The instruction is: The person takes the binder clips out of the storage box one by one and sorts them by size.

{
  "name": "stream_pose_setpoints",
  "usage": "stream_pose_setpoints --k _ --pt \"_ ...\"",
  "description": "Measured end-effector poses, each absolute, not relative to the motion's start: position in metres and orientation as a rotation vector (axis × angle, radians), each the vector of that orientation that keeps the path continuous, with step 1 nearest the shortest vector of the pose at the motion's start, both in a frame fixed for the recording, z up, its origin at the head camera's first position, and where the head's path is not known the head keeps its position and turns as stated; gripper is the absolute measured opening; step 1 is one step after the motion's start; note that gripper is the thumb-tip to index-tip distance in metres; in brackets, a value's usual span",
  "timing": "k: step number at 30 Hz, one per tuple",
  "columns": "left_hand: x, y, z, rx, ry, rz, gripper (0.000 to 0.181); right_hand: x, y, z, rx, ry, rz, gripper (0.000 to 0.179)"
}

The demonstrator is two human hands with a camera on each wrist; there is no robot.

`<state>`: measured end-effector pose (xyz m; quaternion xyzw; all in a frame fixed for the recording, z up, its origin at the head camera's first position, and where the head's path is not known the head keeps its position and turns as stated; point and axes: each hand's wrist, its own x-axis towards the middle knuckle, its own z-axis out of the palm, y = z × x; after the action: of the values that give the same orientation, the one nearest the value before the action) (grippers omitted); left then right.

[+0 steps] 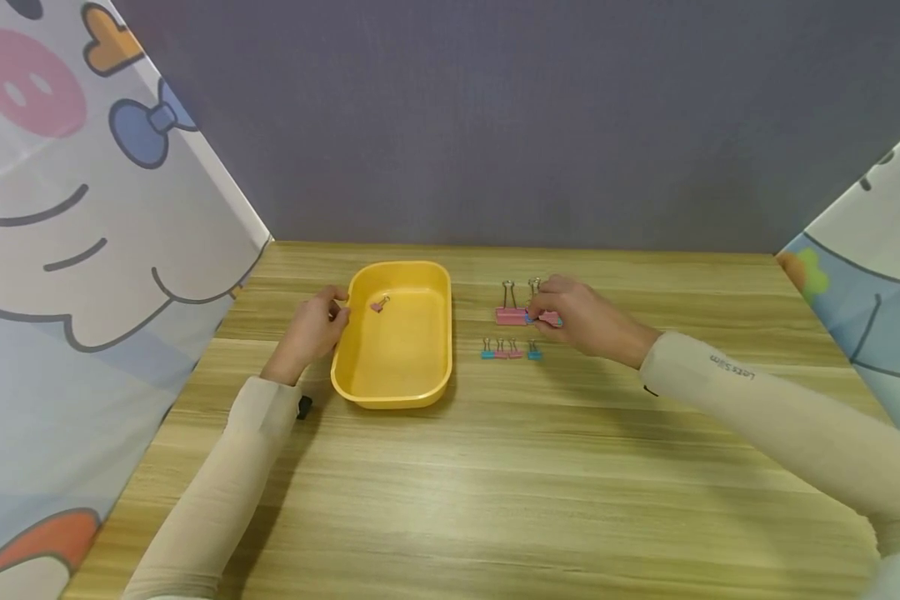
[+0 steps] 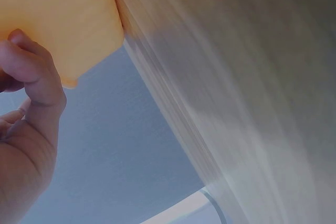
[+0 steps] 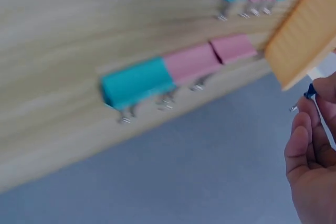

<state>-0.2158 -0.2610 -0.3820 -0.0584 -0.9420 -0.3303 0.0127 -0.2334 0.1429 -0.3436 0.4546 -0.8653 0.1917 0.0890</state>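
Note:
My left hand [image 1: 311, 333] grips the left rim of a yellow plastic tray [image 1: 393, 403], with thumb and forefinger at its edge. In the left wrist view, curled fingers lie against the tray's outer wall [image 2: 79, 14]. Inside the tray is one small pink binder clip [image 1: 377, 307]. My right hand [image 1: 573, 312] pinches a small blue binder clip [image 3: 310, 92] between thumb and fingertips, above the row of large clips. That row holds pink clips [image 3: 191, 62] and a teal clip [image 3: 139, 82], largely covered by the hand in the head view.
Nearer me lie several small binder clips [image 1: 500, 354] in a row, with a small teal clip [image 1: 534, 355] slightly apart at its right end. A grey panel [image 1: 495, 125] stands along the wooden table's [image 1: 495, 500] back edge. Printed cloths [image 1: 52, 250] hang at both sides.

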Motion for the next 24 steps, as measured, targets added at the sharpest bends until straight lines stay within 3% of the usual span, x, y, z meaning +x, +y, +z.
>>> stream_pose_setpoints --k 24 --pt "-0.216 -0.261 -0.382 -0.185 -2.932 -1.025 0.029 -0.24 0.174 -0.402 1.421 -2.775 0.567 0.013"
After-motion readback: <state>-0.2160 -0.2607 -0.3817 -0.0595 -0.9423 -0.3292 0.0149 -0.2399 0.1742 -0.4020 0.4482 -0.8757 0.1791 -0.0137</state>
